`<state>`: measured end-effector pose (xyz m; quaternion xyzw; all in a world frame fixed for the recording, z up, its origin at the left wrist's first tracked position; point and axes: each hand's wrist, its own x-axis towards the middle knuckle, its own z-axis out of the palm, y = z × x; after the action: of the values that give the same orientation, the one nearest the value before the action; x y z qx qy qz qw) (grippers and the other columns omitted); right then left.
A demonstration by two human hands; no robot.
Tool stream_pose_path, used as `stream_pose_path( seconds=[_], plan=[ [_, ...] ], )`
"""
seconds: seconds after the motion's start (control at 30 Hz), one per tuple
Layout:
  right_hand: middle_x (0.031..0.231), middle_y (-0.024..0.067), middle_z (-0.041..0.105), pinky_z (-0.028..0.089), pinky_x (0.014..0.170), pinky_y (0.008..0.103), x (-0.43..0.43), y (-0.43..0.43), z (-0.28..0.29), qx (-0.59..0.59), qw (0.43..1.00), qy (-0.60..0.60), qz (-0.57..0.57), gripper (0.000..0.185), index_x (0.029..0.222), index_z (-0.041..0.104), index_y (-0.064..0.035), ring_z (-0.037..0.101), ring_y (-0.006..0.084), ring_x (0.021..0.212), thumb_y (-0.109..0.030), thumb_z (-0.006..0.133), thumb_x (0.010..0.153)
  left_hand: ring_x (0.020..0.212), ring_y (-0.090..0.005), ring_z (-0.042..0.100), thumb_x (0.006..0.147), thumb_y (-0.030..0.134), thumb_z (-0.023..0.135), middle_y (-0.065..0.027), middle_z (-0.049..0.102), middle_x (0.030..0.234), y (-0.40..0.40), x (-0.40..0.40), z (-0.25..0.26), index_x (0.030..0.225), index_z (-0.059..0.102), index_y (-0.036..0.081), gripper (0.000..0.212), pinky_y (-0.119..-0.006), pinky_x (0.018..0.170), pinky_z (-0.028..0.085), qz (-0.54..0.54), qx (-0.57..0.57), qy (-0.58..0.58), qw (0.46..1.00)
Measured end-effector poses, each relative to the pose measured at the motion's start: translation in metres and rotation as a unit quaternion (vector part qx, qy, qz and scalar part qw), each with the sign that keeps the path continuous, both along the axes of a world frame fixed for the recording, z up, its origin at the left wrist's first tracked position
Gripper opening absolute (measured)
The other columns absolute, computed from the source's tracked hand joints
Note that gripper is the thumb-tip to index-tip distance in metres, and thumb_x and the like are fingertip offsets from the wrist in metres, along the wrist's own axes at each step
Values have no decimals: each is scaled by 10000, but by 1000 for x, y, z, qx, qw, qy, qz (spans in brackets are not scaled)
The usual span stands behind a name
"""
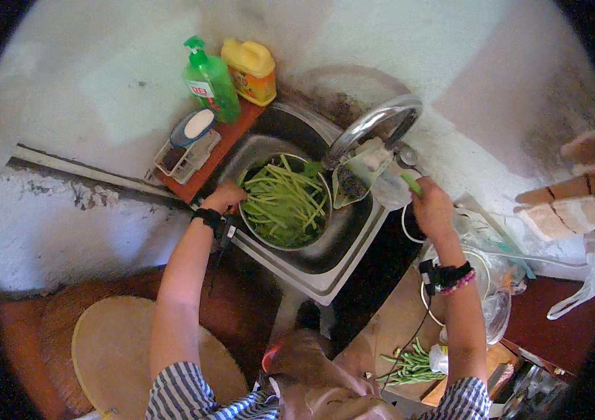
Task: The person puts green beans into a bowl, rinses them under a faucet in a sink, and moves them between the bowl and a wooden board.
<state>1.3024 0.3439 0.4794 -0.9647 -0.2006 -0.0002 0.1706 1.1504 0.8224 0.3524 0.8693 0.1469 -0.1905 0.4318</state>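
Observation:
A round pot or basin (330,210) with a pale rim stands in the stainless steel sink (350,239). Long green vegetable stems and leaves (287,197) fill it, seemingly in water. At its left rim, my left hand (226,197) grips the edge, fingertips partly hidden by the greens. My right hand (432,202) is raised to the right of the sink, closed around a short green piece (411,185), perhaps a stem. Between the hands, the curved chrome faucet (376,118) reaches over the basin. Below it hangs a translucent strainer bag (355,181) with dark scraps inside.
A green pump bottle (211,86), a yellow container (250,71), a brush (196,127) and a plastic basket (187,157) line a red-brown ledge (239,131). Green beans (413,362) lie lower right, near clear plastic bags (496,310). A round board (119,352) is lower left.

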Motion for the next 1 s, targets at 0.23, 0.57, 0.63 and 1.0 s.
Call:
stream_pose_path(
  seconds=[0.23, 0.57, 0.63, 1.0],
  plan=[
    [904, 175, 672, 498, 735, 431, 7, -2, -2, 99, 994, 29, -20, 177, 989, 652, -48, 643, 361, 815, -158, 638, 852, 477, -241, 601, 775, 441, 743, -120, 617, 540, -27, 36, -19, 562, 620, -12, 516, -395, 548, 507, -12, 90, 214, 973],
    [790, -3, 516, 302, 430, 221, -47, 138, -67, 567, 515, 637, -88, 269, 1123, 565, -108, 417, 72, 539, -318, 527, 961, 771, -213, 648, 918, 285, 601, -89, 648, 919, -111, 40, 15, 1158, 607, 93, 307, -350, 649, 538, 257, -405, 86, 873],
    [812, 18, 566, 359, 451, 231, -56, 156, -77, 583, 558, 587, -65, 205, 1081, 584, -89, 484, 95, 568, -245, 539, 956, 710, -161, 590, 961, 213, 536, -31, 593, 828, -152, 37, 45, 1121, 598, 90, 211, -312, 616, 516, 275, -597, 77, 750],
    [916, 143, 671, 496, 699, 338, -62, 168, -120, 385, 850, 354, -62, 184, 992, 634, 16, 636, 269, 802, -147, 559, 948, 904, -159, 603, 979, 248, 545, -13, 652, 1017, -204, 34, -1, 1201, 588, 87, 278, -341, 825, 496, 405, -664, -13, 629]
  ],
)
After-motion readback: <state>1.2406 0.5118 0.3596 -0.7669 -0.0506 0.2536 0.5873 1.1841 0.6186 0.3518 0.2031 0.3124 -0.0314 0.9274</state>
